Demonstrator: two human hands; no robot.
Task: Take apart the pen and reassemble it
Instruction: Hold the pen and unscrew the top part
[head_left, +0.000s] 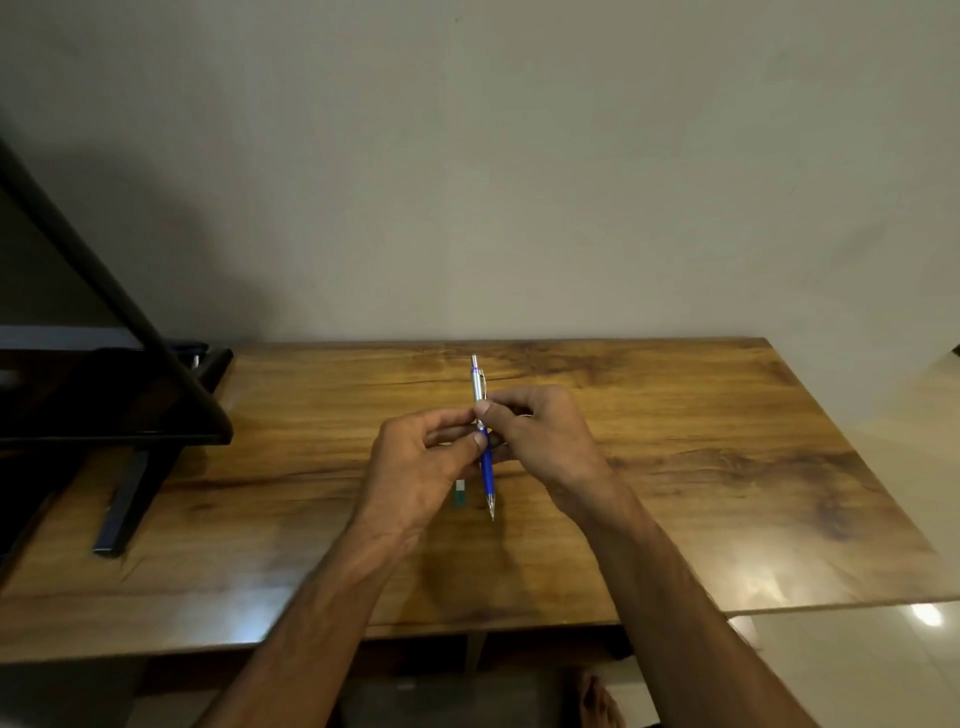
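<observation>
A pen (478, 384) with a silver upper barrel, a clip and a blue lower grip is held above the middle of the wooden table (675, 467). Its metal tip points toward me and its button end points away. My left hand (415, 462) pinches the pen at the joint between the silver and blue parts. My right hand (540, 436) grips the silver barrel just above that joint, thumb on top. The pen looks whole. A small white and green piece (460, 492) lies on the table below my left hand.
A black slanted stand (130, 395) with a dark metal leg occupies the table's left end. A plain wall rises behind the far edge. Glossy floor tiles (883, 665) show past the table's right and near edges.
</observation>
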